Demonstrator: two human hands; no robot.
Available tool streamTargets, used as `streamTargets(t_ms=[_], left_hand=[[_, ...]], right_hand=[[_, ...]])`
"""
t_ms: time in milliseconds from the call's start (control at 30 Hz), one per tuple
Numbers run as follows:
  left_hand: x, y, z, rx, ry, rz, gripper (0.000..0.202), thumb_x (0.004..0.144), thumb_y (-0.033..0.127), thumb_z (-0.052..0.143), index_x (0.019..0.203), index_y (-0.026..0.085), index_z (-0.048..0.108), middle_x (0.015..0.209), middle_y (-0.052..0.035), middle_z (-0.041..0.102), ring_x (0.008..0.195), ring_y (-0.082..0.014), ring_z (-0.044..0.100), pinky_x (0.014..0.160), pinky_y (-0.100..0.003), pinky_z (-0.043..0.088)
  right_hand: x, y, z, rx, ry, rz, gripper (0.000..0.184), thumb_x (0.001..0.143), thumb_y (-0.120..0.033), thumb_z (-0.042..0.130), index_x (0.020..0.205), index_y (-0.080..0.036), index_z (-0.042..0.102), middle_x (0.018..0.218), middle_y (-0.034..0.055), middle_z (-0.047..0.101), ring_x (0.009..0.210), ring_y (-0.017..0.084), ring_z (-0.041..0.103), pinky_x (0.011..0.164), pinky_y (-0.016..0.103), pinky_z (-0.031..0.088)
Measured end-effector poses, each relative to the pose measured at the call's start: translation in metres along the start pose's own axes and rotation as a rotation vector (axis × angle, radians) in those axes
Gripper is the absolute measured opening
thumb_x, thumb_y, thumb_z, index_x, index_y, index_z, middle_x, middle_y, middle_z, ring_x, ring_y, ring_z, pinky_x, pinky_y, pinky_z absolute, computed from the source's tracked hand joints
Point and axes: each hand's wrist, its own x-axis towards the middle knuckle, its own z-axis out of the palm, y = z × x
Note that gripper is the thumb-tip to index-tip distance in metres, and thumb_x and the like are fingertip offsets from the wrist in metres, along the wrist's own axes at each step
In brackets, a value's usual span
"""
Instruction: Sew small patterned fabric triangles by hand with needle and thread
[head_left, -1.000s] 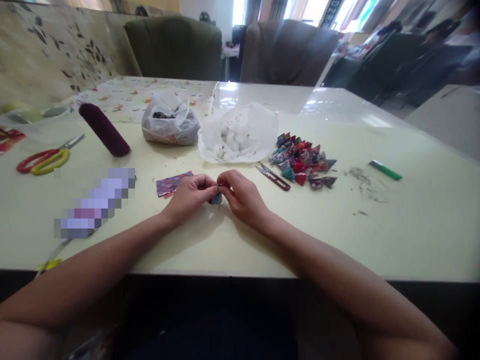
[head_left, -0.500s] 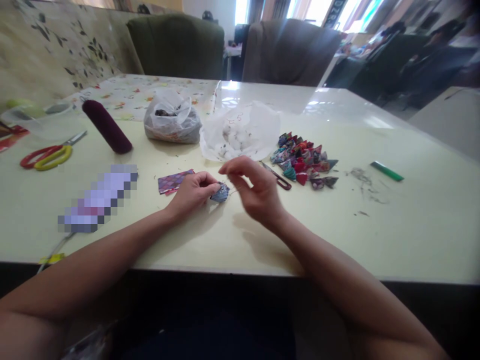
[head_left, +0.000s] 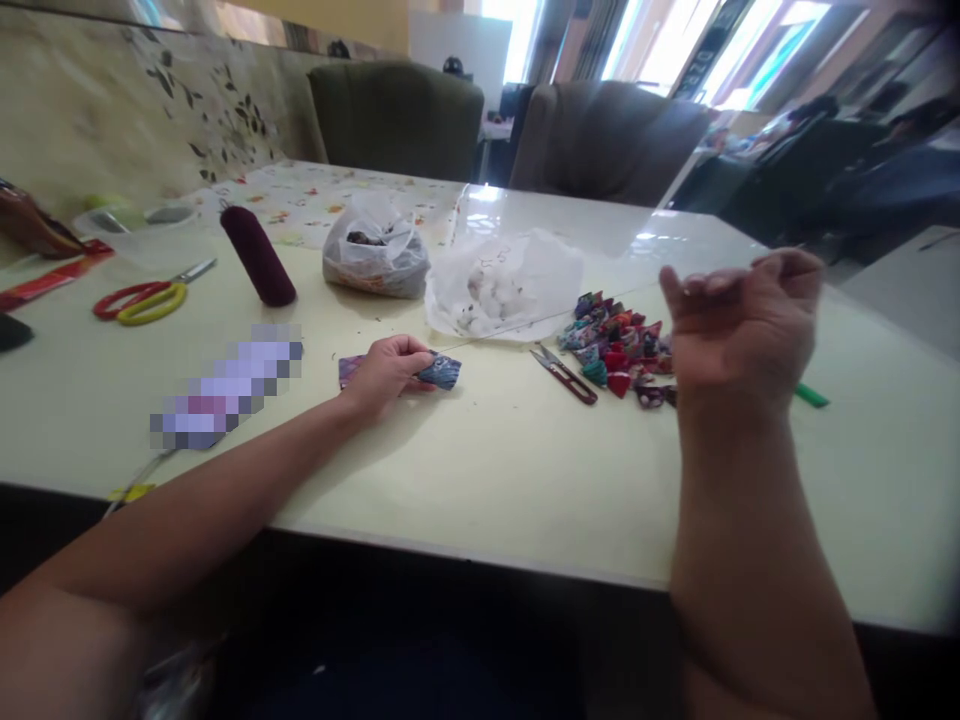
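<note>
My left hand (head_left: 386, 375) pinches a small blue patterned fabric piece (head_left: 444, 371) between thumb and fingers, just above the table. From that piece a thin thread (head_left: 517, 328) stretches up to the right. My right hand (head_left: 750, 330) is raised at the right with its fingers curled in a pinch at the thread's far end; no needle can be made out. Partly behind my left hand lie purple patterned cloth pieces (head_left: 349, 372). Thread snips (head_left: 566, 376) rest on the table between my hands, beside a pile of small colourful sewn fabric pieces (head_left: 616, 350).
A white plastic bag with white stuffing (head_left: 487, 290) and a greyish filled bag (head_left: 373, 255) stand behind my left hand. Leftward are a dark red cylinder (head_left: 259, 257), red-and-yellow scissors (head_left: 150, 300) and a blurred-out object (head_left: 229, 390). A green item (head_left: 811, 396) lies behind my right wrist.
My right hand has swung away from the fabric piece, up and to the right, drawing the thread out long. My left hand still holds the piece, now turned sideways. The view has shifted.
</note>
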Motion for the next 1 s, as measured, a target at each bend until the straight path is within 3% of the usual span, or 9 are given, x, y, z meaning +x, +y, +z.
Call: streamTargets(t_ms=[100, 200, 267, 367, 433, 500, 600, 733, 1000], left_hand=[[0.001, 0.001, 0.0, 0.027, 0.038, 0.023, 0.011, 0.075, 0.012, 0.072, 0.07, 0.013, 0.062, 0.074, -0.004, 0.066, 0.069, -0.0144, 0.067, 0.063, -0.027, 0.059], [0.002, 0.001, 0.0, 0.048, 0.06, 0.039, 0.011, 0.074, 0.012, 0.072, 0.069, 0.013, 0.062, 0.074, -0.0041, 0.066, 0.067, -0.0136, 0.066, 0.064, -0.028, 0.059], [0.001, 0.001, -0.001, 0.048, 0.05, 0.052, 0.012, 0.074, 0.015, 0.075, 0.071, 0.013, 0.063, 0.075, -0.0042, 0.067, 0.068, -0.0138, 0.067, 0.066, -0.028, 0.06], [0.0, 0.0, -0.001, 0.046, -0.002, 0.079, 0.018, 0.072, 0.024, 0.079, 0.074, 0.014, 0.065, 0.077, -0.0035, 0.067, 0.072, -0.0148, 0.067, 0.065, -0.028, 0.06], [-0.002, 0.0, 0.001, 0.064, -0.04, 0.096, 0.024, 0.069, 0.031, 0.082, 0.076, 0.015, 0.065, 0.078, -0.0025, 0.066, 0.071, -0.0149, 0.066, 0.061, -0.027, 0.059], [-0.006, 0.0, 0.003, 0.098, -0.068, 0.114, 0.028, 0.067, 0.035, 0.083, 0.078, 0.015, 0.066, 0.077, -0.0015, 0.066, 0.067, -0.0138, 0.064, 0.055, -0.026, 0.057], [-0.011, 0.002, 0.006, 0.164, -0.083, 0.145, 0.026, 0.068, 0.035, 0.082, 0.076, 0.015, 0.067, 0.074, -0.0012, 0.065, 0.06, -0.0111, 0.059, 0.05, -0.023, 0.052], [-0.018, 0.005, 0.009, 0.24, -0.083, 0.188, 0.023, 0.07, 0.034, 0.081, 0.075, 0.015, 0.069, 0.071, -0.0011, 0.066, 0.057, -0.0102, 0.057, 0.05, -0.023, 0.05], [-0.021, 0.004, 0.009, 0.275, -0.122, 0.202, 0.022, 0.072, 0.035, 0.079, 0.08, 0.015, 0.073, 0.074, -0.0029, 0.07, 0.064, -0.0128, 0.063, 0.057, -0.024, 0.052]], right_hand=[[0.0, -0.003, 0.0, -0.201, 0.086, -0.209, 0.026, 0.084, -0.004, 0.048, 0.076, -0.028, 0.054, 0.056, -0.0075, 0.043, 0.056, 0.011, 0.054, 0.081, 0.039, 0.059], [-0.002, 0.005, 0.0, -0.388, 0.075, -0.327, 0.021, 0.086, -0.009, 0.054, 0.079, -0.029, 0.055, 0.057, -0.0075, 0.043, 0.053, 0.011, 0.053, 0.073, 0.035, 0.058], [-0.007, 0.016, 0.002, -0.423, -0.01, -0.261, 0.017, 0.087, -0.014, 0.057, 0.08, -0.03, 0.055, 0.057, -0.0065, 0.049, 0.052, 0.01, 0.055, 0.065, 0.029, 0.055], [-0.028, 0.035, 0.013, -0.399, -0.181, 0.037, 0.009, 0.088, -0.025, 0.06, 0.084, -0.028, 0.053, 0.064, -0.0025, 0.063, 0.049, 0.01, 0.059, 0.049, 0.025, 0.048], [-0.049, 0.047, 0.024, -0.42, -0.379, 0.256, 0.015, 0.086, -0.033, 0.063, 0.086, -0.025, 0.05, 0.069, -0.0014, 0.068, 0.046, 0.011, 0.056, 0.043, 0.025, 0.044], [-0.071, 0.055, 0.034, -0.47, -0.567, 0.371, 0.017, 0.086, -0.036, 0.063, 0.085, -0.023, 0.053, 0.07, -0.0019, 0.066, 0.046, 0.01, 0.054, 0.042, 0.023, 0.04], [-0.094, 0.06, 0.045, -0.578, -0.718, 0.324, 0.015, 0.085, -0.033, 0.064, 0.08, -0.019, 0.061, 0.069, -0.0026, 0.058, 0.059, 0.01, 0.052, 0.052, 0.023, 0.041], [-0.103, 0.058, 0.049, -0.712, -0.759, 0.153, 0.014, 0.086, -0.027, 0.063, 0.075, -0.018, 0.065, 0.071, -0.0011, 0.057, 0.068, 0.012, 0.048, 0.064, 0.026, 0.038], [-0.109, 0.062, 0.048, -0.77, -0.806, 0.178, 0.011, 0.087, -0.024, 0.062, 0.079, -0.018, 0.068, 0.071, -0.0006, 0.063, 0.066, 0.012, 0.051, 0.066, 0.025, 0.038]])
